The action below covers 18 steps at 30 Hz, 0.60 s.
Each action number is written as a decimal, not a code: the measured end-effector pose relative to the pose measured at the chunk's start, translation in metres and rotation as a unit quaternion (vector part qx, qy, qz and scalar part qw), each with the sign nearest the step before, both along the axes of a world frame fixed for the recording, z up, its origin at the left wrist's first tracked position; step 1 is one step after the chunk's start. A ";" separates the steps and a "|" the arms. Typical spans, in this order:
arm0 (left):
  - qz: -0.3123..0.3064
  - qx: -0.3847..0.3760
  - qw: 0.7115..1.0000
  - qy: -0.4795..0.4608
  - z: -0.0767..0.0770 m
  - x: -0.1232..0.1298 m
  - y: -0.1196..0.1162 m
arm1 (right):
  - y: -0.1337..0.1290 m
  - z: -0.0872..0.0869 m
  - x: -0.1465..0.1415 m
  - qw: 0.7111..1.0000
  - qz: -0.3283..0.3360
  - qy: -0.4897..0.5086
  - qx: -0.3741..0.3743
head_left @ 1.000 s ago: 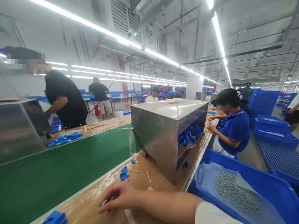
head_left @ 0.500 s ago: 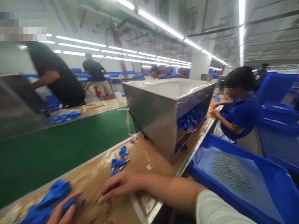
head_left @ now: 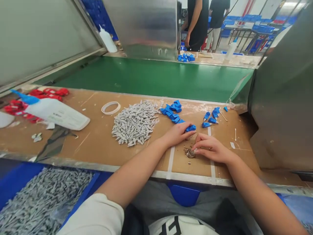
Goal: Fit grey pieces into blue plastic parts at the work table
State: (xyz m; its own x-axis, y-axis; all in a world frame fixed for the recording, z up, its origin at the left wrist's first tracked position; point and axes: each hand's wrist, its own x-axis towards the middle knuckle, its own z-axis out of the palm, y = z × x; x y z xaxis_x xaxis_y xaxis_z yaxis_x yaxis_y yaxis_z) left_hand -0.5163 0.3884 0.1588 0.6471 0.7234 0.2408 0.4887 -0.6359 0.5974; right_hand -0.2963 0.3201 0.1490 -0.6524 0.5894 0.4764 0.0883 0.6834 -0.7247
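On the brown bench, my left hand [head_left: 179,133] is closed on a blue part [head_left: 190,128] at the end of a row of blue parts [head_left: 172,112]. To its right, my right hand [head_left: 209,147] is pinched over a small heap of tiny metal pieces [head_left: 190,153]; a small pale thing shows at its fingertips, too small to name. Beyond that hand lies a loose group of blue pieces with pale tips [head_left: 212,119]. A big pile of grey parts [head_left: 135,123] is left of my left hand.
A white bottle [head_left: 58,112] lies near red parts [head_left: 36,98] at the left, beside a tape roll [head_left: 111,107]. A green belt [head_left: 146,76] runs behind the bench. A metal housing [head_left: 281,107] stands at the right. People stand behind.
The view has swung left and down, so both hands, the grey pile and the bottle now show. The neighbouring worker and the tray at the right have left the view.
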 end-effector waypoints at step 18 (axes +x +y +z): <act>-0.017 -0.020 1.000 0.009 0.003 -0.004 0.000 | 0.005 -0.001 0.007 0.988 -0.121 0.079 -0.046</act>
State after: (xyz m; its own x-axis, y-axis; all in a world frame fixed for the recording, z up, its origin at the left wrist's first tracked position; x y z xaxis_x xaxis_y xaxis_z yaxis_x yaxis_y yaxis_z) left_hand -0.5204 0.3883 0.1614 0.6747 0.7102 0.2007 0.4787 -0.6281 0.6135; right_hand -0.2890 0.3255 0.1476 -0.4092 0.7641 0.4987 0.1216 0.5873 -0.8002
